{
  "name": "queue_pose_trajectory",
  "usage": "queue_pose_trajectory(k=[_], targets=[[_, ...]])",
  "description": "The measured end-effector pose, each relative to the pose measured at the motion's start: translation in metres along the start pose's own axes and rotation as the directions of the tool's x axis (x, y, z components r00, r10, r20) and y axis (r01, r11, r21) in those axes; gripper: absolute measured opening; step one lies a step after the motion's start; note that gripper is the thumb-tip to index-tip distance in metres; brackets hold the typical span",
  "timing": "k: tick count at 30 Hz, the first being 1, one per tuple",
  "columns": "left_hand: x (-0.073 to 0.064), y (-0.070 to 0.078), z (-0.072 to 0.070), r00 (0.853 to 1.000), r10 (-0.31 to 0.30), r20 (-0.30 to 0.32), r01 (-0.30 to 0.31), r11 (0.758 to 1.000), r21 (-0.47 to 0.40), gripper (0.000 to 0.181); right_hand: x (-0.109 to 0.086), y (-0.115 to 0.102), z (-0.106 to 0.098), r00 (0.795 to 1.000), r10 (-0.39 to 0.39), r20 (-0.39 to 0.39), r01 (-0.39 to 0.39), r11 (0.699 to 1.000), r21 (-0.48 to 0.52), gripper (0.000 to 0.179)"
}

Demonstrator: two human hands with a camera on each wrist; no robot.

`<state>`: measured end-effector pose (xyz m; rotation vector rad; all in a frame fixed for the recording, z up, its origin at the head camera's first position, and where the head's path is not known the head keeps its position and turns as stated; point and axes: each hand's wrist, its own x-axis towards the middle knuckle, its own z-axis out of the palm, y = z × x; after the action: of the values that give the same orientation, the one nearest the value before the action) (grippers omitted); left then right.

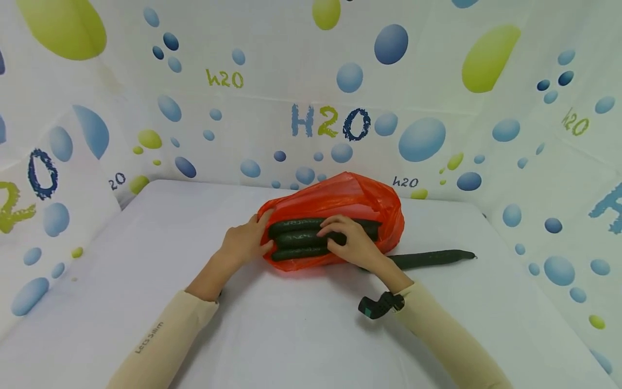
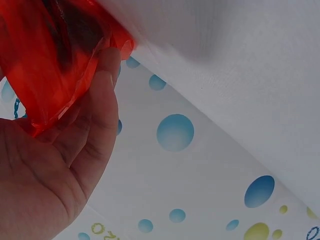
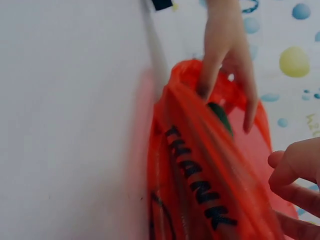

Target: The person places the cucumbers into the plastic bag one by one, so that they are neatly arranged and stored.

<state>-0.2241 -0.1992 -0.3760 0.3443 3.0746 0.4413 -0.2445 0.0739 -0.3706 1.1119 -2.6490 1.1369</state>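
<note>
A red plastic bag [image 1: 335, 197] lies on its side with its mouth toward me. Inside it, three dark green cucumbers [image 1: 298, 237] lie side by side. My left hand [image 1: 243, 240] grips the bag's left edge; the left wrist view shows its fingers [image 2: 102, 95] bent along the red film. Above the cucumbers is my right hand [image 1: 355, 243], with loosely bent fingers and a gap between thumb and forefinger. In the right wrist view, that hand [image 3: 300, 175] shows nothing between its visible fingers. Black lettering marks the bag [image 3: 200, 180].
Another long cucumber [image 1: 432, 259] lies on the table right of the bag, its left end partly hidden by my right hand and the bag. A white cloth covers the table [image 1: 301, 329]. Behind stands a curtain [image 1: 272, 92] with blue and green dots.
</note>
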Motion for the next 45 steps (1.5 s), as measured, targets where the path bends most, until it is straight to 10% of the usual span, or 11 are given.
queue_pose_trajectory(k=[14, 32, 45], targets=[[0.001, 0.002, 0.008, 1.0, 0.008, 0.006, -0.008, 1.0, 0.002, 0.079, -0.028, -0.008, -0.007, 0.978, -0.134, -0.163, 0.156, 0.978, 0.135, 0.029], [0.003, 0.0, 0.003, 1.0, -0.005, 0.01, 0.005, 1.0, 0.009, 0.08, -0.059, 0.012, -0.029, 0.936, -0.338, -0.095, 0.348, 0.929, 0.125, 0.027], [0.003, 0.002, 0.004, 1.0, 0.0, 0.005, 0.0, 1.0, 0.021, 0.08, -0.09, 0.057, -0.067, 0.971, -0.225, -0.075, 0.235, 0.955, 0.179, 0.03]])
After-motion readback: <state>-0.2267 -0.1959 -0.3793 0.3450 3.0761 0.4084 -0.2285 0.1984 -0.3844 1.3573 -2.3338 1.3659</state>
